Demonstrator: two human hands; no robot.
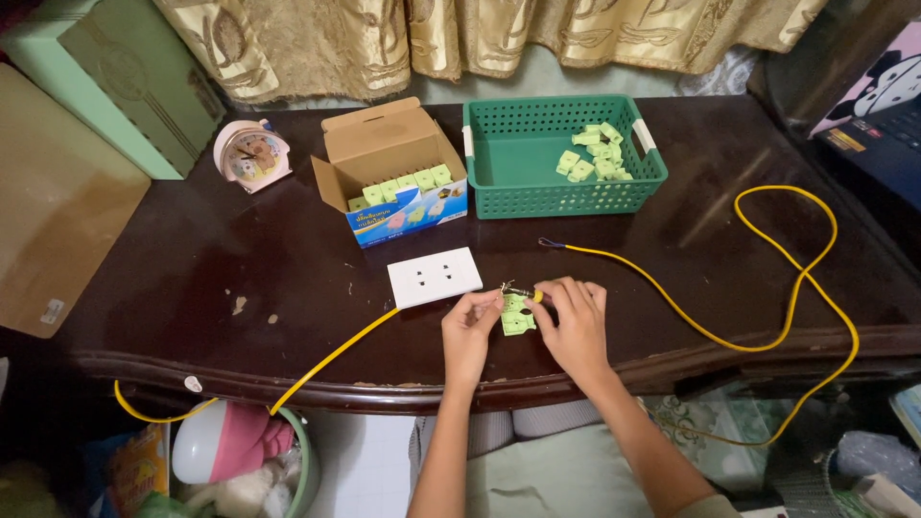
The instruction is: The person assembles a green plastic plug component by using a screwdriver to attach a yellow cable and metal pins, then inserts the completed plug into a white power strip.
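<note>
My left hand [470, 324] and my right hand [572, 317] meet near the front edge of the dark wooden table [240, 278]. Between them they grip a small light-green plastic plug piece [515, 316]. The bared end of a yellow wire [672, 305] lies at the top of the piece, pinched under my right fingers. A white socket plate [434, 276] lies flat just left of my left hand, with another yellow wire [326, 360] running from it over the table edge.
A green plastic basket [499, 153] holding several light-green pieces [597, 153] stands at the back. Left of it is an open cardboard box [389, 153] with more pieces, then a pink alarm clock [251, 153]. A laptop [878, 105] sits at far right.
</note>
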